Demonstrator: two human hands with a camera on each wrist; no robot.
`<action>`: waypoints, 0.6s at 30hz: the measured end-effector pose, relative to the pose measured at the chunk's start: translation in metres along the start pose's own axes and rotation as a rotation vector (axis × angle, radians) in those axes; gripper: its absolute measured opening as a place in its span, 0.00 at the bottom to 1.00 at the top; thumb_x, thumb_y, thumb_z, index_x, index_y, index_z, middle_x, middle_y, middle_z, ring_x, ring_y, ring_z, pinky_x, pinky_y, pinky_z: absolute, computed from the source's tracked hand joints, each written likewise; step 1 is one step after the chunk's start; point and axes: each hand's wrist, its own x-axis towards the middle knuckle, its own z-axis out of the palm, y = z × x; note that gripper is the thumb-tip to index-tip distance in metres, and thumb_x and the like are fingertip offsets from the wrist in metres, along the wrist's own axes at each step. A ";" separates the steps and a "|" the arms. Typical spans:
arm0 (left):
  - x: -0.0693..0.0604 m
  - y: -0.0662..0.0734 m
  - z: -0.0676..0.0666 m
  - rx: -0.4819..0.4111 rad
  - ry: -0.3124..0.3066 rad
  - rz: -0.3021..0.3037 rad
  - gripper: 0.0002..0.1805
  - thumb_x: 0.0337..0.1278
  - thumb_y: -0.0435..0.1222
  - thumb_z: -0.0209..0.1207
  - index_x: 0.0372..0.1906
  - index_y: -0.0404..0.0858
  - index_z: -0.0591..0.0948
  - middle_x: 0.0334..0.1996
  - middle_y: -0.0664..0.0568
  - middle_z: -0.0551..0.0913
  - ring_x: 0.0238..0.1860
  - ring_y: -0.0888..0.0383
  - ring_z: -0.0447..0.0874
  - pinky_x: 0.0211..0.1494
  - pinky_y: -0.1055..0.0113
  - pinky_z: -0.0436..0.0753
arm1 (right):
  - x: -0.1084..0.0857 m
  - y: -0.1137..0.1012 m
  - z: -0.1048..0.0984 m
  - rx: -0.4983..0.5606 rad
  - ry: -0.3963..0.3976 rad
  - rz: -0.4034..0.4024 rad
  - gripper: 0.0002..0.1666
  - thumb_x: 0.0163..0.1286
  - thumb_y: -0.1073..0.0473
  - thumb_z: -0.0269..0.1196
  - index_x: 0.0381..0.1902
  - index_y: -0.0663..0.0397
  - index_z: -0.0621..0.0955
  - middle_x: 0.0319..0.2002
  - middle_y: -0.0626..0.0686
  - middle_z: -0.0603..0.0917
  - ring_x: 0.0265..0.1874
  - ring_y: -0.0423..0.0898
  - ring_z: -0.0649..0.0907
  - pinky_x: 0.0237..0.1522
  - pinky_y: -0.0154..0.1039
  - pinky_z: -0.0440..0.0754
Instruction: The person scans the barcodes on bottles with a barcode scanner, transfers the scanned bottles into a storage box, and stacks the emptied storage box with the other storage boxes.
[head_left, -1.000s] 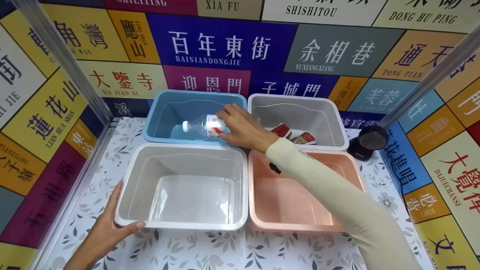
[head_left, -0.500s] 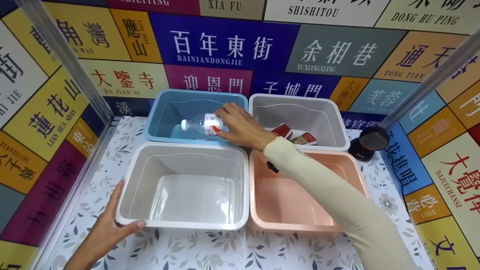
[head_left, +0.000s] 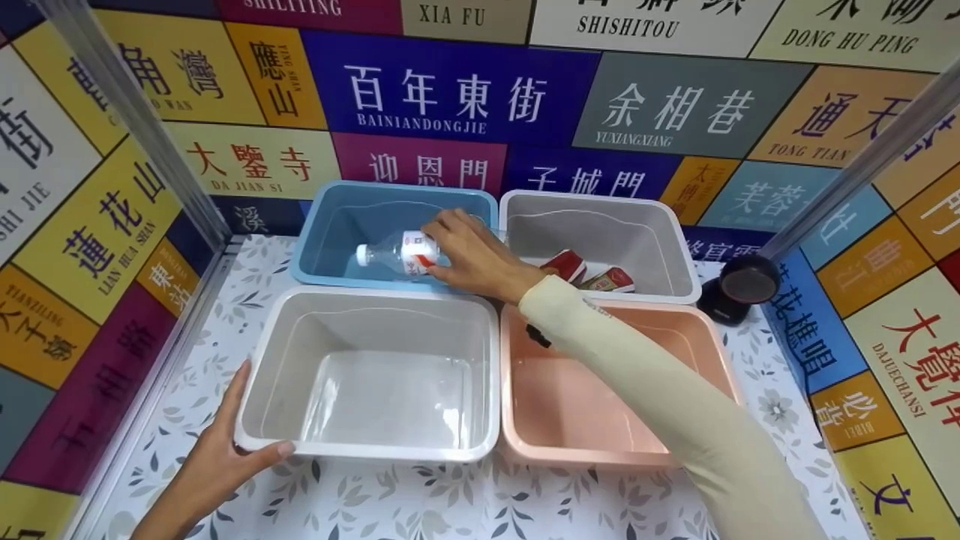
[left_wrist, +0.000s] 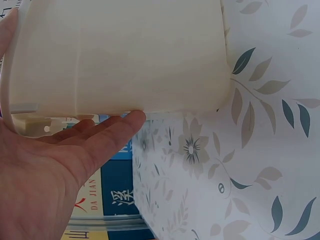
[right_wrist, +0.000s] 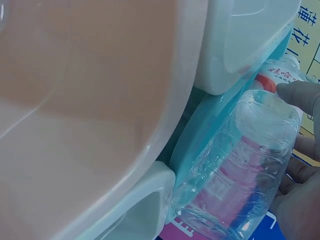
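Note:
Above the blue bin (head_left: 405,187) at the back left, my right hand (head_left: 480,251) grips a clear plastic bottle (head_left: 416,251) lying sideways, its white cap pointing left. The bottle's label is white with red; in the right wrist view its transparent body (right_wrist: 235,175) reaches past the bin's edge, with fingers (right_wrist: 300,95) around its label end. At the front-left corner of the white bin (head_left: 382,452), my left hand (head_left: 214,450) has its thumb on the front rim. In the left wrist view its straight fingers (left_wrist: 117,132) touch the bin's outer wall.
A grey bin (head_left: 600,196) at the back right contains two red packages, one on the left (head_left: 566,265) and one on the right (head_left: 609,280). In front of it is a peach bin (head_left: 577,405). A black round-headed device (head_left: 739,289) stands at the right. Printed walls enclose the table.
My right hand has shifted slightly left with the bottle, still over the blue bin. The left hand keeps its place at the white bin's corner.

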 end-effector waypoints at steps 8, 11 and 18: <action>0.000 -0.002 0.001 -0.033 -0.002 -0.024 0.73 0.65 0.47 0.78 0.87 0.74 0.28 0.90 0.36 0.46 0.77 0.29 0.68 0.71 0.34 0.79 | 0.005 -0.005 0.004 0.001 0.001 -0.010 0.33 0.78 0.48 0.73 0.72 0.60 0.80 0.65 0.59 0.81 0.62 0.53 0.77 0.70 0.44 0.77; 0.000 -0.002 0.001 -0.041 -0.003 -0.035 0.73 0.65 0.48 0.78 0.87 0.75 0.28 0.90 0.38 0.45 0.78 0.28 0.66 0.72 0.34 0.77 | 0.007 -0.005 0.005 0.002 0.004 -0.016 0.33 0.78 0.48 0.73 0.71 0.60 0.80 0.65 0.58 0.81 0.62 0.52 0.77 0.70 0.44 0.77; 0.001 0.000 0.001 -0.027 -0.006 -0.052 0.74 0.64 0.50 0.79 0.87 0.73 0.27 0.90 0.39 0.44 0.79 0.28 0.65 0.73 0.35 0.75 | 0.007 -0.003 0.007 0.009 0.013 -0.025 0.33 0.78 0.49 0.73 0.72 0.60 0.80 0.65 0.59 0.81 0.63 0.53 0.77 0.73 0.44 0.75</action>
